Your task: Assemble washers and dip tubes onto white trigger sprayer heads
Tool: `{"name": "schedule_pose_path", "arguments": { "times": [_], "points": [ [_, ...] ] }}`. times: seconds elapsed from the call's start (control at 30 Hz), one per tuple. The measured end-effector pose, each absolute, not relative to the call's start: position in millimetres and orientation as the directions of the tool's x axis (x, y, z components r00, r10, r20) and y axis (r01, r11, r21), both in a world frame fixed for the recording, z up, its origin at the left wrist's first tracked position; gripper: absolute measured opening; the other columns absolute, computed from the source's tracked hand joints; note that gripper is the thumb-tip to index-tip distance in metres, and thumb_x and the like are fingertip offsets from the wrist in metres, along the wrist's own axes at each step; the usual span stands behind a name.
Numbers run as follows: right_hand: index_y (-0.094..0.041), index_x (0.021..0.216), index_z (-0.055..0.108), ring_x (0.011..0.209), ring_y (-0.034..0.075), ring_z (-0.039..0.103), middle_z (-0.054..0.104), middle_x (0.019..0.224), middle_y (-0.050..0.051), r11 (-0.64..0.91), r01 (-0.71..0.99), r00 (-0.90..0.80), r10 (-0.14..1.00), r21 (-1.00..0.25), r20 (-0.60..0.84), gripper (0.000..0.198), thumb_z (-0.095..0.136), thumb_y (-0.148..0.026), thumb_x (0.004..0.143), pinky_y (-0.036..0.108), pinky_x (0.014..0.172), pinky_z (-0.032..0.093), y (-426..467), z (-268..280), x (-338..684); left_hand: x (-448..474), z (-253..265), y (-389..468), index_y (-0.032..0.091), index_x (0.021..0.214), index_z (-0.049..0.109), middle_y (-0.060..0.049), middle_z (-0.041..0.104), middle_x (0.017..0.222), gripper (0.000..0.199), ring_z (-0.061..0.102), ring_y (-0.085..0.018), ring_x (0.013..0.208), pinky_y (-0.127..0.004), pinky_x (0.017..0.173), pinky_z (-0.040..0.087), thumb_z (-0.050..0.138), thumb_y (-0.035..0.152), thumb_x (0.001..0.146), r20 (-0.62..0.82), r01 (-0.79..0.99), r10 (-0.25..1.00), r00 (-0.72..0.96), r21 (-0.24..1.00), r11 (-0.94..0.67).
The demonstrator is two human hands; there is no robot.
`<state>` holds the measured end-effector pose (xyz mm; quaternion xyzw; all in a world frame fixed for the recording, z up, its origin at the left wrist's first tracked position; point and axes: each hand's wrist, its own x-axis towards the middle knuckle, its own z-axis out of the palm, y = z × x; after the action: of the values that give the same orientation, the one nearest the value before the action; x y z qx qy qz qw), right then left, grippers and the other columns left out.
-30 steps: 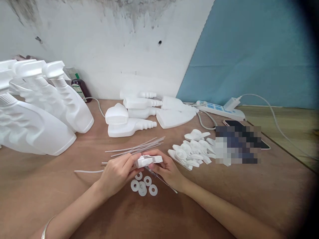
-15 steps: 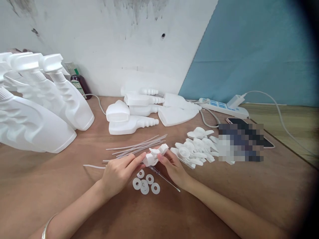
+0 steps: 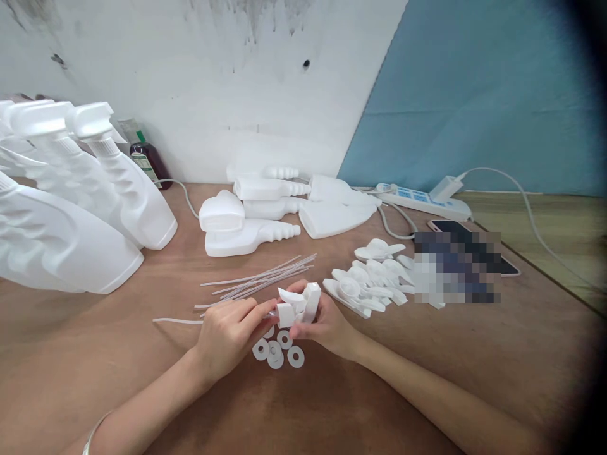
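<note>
My right hand (image 3: 332, 322) is closed around a white trigger spray head (image 3: 298, 305), with the thumb at its lower side. Close against it on the left, my left hand (image 3: 232, 332) pinches a small clear fitting (image 3: 272, 313) at the spray head's open end. I cannot tell if the fitting is inside the head. A thin whitish tube (image 3: 177, 321) sticks out to the left from under my left hand; its link to the fitting is hidden. Just below the hands lie several white ring washers (image 3: 296, 357), partly covered by my fingers.
Loose tubes (image 3: 258, 279) lie behind my hands. More spray heads (image 3: 365, 284) are heaped to the right, near a phone (image 3: 509, 266) and a power strip (image 3: 427, 202). White bottles (image 3: 251, 239) lie at the back; assembled spray bottles (image 3: 135, 196) stand at left.
The spray head has turned in my right hand, its end tilting up. The slender clear piece that pointed down to the right below my hands no longer shows there.
</note>
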<state>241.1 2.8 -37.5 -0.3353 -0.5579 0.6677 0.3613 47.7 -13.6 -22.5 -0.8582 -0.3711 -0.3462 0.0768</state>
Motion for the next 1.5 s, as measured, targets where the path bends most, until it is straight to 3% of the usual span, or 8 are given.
{"name": "schedule_pose_path", "arguments": {
  "times": [0.2, 0.33, 0.77, 1.5],
  "points": [
    [-0.019, 0.085, 0.049, 0.062, 0.012, 0.058, 0.061, 0.071, -0.003, -0.144, -0.096, -0.529, 0.846, -0.985, -0.072, 0.04, 0.078, -0.022, 0.057, 0.025, 0.057, 0.045, 3.5, -37.9, 239.9, 48.9, -23.9, -15.0, 0.015, 0.095, 0.059, -0.001, 0.059, 0.069, 0.014, 0.051, -0.01, 0.056, -0.021, 0.052, 0.035, 0.053, 0.018, 0.082, 0.628, 0.665, 0.588, 0.51, 0.146, -0.732],
    [-0.018, 0.082, 0.051, 0.059, 0.009, 0.054, 0.058, 0.067, -0.005, -0.12, -0.078, -0.502, 0.862, -0.99, -0.065, 0.037, 0.078, -0.019, 0.056, 0.021, 0.054, 0.042, 3.7, -36.4, 239.8, 49.9, -25.2, -15.1, 0.014, 0.095, 0.057, -0.001, 0.058, 0.067, 0.015, 0.05, -0.01, 0.054, -0.021, 0.051, 0.035, 0.052, 0.021, 0.083, 0.621, 0.659, 0.587, 0.519, 0.146, -0.737],
    [-0.017, 0.081, 0.051, 0.055, 0.009, 0.051, 0.057, 0.064, -0.004, -0.136, -0.01, -0.516, 0.849, -0.991, -0.112, 0.039, 0.078, -0.03, 0.056, 0.022, 0.051, 0.041, 2.7, -32.6, 239.4, 49.5, -27.9, -14.6, 0.016, 0.091, 0.057, 0.002, 0.049, 0.061, 0.012, 0.043, -0.008, 0.046, -0.02, 0.044, 0.029, 0.047, 0.021, 0.086, 0.608, 0.655, 0.596, 0.525, 0.159, -0.739],
    [-0.016, 0.079, 0.053, 0.061, 0.011, 0.054, 0.06, 0.069, -0.002, -0.116, -0.049, -0.549, 0.833, -0.992, -0.07, 0.035, 0.077, -0.029, 0.057, 0.024, 0.057, 0.044, 3.5, -35.5, 240.6, 47.8, -24.9, -14.1, 0.014, 0.076, 0.052, 0.001, 0.045, 0.06, 0.017, 0.036, -0.008, 0.046, -0.021, 0.042, 0.025, 0.039, 0.016, 0.087, 0.533, 0.628, 0.606, 0.59, 0.169, -0.76]
  ]
}}
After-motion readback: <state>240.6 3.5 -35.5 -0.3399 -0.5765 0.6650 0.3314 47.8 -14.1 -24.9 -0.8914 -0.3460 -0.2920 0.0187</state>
